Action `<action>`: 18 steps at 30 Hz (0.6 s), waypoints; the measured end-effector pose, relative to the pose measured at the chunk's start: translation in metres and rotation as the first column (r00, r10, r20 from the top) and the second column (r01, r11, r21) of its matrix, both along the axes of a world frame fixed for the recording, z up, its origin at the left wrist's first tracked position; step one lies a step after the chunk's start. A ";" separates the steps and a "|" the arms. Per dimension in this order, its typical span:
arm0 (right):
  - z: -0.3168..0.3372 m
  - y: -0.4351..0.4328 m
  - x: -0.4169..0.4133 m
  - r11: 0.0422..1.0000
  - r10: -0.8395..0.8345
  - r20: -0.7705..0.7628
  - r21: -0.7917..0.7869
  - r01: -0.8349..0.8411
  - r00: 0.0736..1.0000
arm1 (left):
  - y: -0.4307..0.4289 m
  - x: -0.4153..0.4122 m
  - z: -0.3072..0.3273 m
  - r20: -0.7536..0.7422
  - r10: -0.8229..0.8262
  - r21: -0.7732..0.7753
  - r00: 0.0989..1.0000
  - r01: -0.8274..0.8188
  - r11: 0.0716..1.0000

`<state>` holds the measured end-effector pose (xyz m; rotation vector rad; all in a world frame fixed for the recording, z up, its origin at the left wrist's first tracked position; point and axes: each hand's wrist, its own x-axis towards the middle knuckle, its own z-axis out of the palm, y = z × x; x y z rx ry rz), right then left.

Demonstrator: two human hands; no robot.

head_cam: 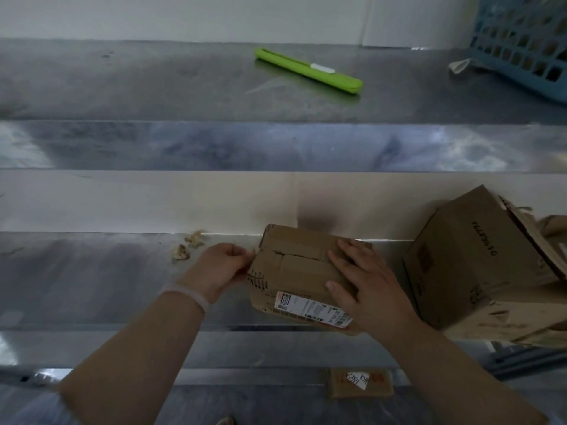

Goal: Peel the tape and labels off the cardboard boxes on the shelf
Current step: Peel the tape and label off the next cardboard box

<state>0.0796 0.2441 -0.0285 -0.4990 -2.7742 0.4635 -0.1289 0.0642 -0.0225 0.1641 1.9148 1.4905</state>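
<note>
So far, not much looks done on the small box [294, 265]. It sits near the front of the lower shelf [107, 271], tipped a bit. Its white label [313, 308] is stuck on the near side, and brown tape [294, 242] runs across the top.

The left hand [221, 265] has a closed grip and pinches the box's left edge. I cannot tell if it has a tape end. The right hand [365, 286] lies flat and open on top, pressing the box down. I think both tape and label are left to peel.

Little torn scraps [184, 251] lie just left of the hands. A big box [466, 265], ripped at its side, stands close on the right and may need peeling too. On the higher shelf lie a green cutter [308, 70] and a blue basket [521, 35]. Nothing seems to block the hands.
</note>
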 end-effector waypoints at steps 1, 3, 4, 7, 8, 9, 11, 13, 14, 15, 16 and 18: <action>0.001 0.000 0.000 1.000 -0.001 0.007 -0.001 0.001 1.000 | 0.001 0.000 0.000 -0.065 0.008 -0.035 0.998 -0.011 0.999; 0.001 -0.001 -0.001 1.000 0.000 -0.004 -0.002 0.000 1.000 | 0.003 0.001 0.000 -0.212 0.021 -0.118 0.977 -0.047 0.992; 0.002 -0.001 0.000 1.000 0.000 -0.008 0.001 0.000 1.000 | 0.003 0.002 -0.002 -0.328 -0.018 -0.197 0.944 -0.050 0.979; 0.003 -0.001 0.000 1.000 0.007 0.001 0.000 -0.007 1.000 | -0.005 0.006 -0.008 -0.587 -0.221 -0.432 0.779 -0.070 0.899; 0.003 -0.001 0.000 1.000 0.010 0.006 -0.004 -0.010 1.000 | -0.009 0.006 -0.011 -0.598 -0.241 -0.454 0.764 -0.075 0.888; 0.004 -0.001 0.000 1.000 0.011 0.015 -0.008 -0.011 1.000 | -0.012 0.007 -0.013 -0.594 -0.247 -0.463 0.766 -0.074 0.883; 0.005 -0.001 0.000 1.000 0.010 0.026 -0.013 -0.010 1.000 | -0.015 0.007 -0.017 -0.521 -0.212 -0.405 0.827 -0.021 0.914; 0.005 -0.001 0.000 1.000 0.008 0.015 -0.018 -0.008 1.000 | -0.015 0.009 -0.014 -0.326 -0.092 -0.184 0.941 0.032 0.982; 0.004 -0.001 0.000 1.000 0.008 0.009 -0.020 -0.008 1.000 | -0.014 0.010 -0.013 -0.253 -0.049 -0.105 0.966 0.023 0.994; 0.003 -0.001 0.000 1.000 0.013 0.004 -0.023 -0.013 1.000 | -0.013 0.009 -0.011 -0.252 -0.044 -0.089 0.967 0.022 0.996; 0.003 0.000 0.000 0.999 0.024 0.001 -0.032 -0.024 1.000 | -0.014 0.007 -0.012 -0.330 -0.083 -0.153 0.940 0.033 0.988; 0.003 0.004 0.002 0.995 0.064 0.009 -0.078 -0.063 0.998 | -0.015 -0.001 -0.012 -0.516 -0.144 -0.299 0.845 -0.020 0.954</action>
